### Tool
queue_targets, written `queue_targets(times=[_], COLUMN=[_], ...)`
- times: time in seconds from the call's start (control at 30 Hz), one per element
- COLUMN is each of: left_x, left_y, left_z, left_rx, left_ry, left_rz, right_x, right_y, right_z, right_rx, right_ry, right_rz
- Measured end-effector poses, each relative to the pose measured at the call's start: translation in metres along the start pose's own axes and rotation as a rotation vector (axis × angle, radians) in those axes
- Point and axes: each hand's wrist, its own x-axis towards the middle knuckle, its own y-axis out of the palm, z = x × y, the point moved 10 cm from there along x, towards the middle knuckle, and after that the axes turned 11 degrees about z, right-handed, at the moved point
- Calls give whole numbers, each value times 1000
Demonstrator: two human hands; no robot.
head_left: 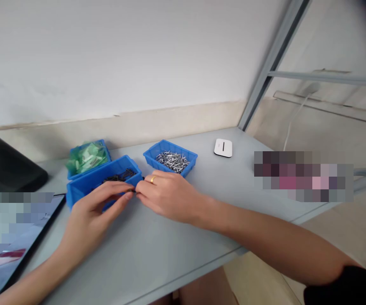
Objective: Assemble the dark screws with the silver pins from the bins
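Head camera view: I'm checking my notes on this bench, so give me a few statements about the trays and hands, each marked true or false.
1. Three blue trays sit on the grey table. True.
2. The right-hand tray holds green packets. False: it holds silvery metal pins; the green packets are in the back left tray.
3. The left hand and right hand meet fingertip to fingertip at a small dark part. True.
4. The white device lies inside a tray. False: it lies on the bare table.
5. The right hand wears a ring. True.
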Motion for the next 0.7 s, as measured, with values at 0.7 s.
queue_targets(times=[0.7], left_x=[-5], left_y=[-14], left_z=[12], left_rx=[-91], left_ry=[-159], left_rz=[-80], right_x=[-5], right_y=[-15], right_z=[9], right_rx=[30], right_ry=[-159], right_rz=[-121])
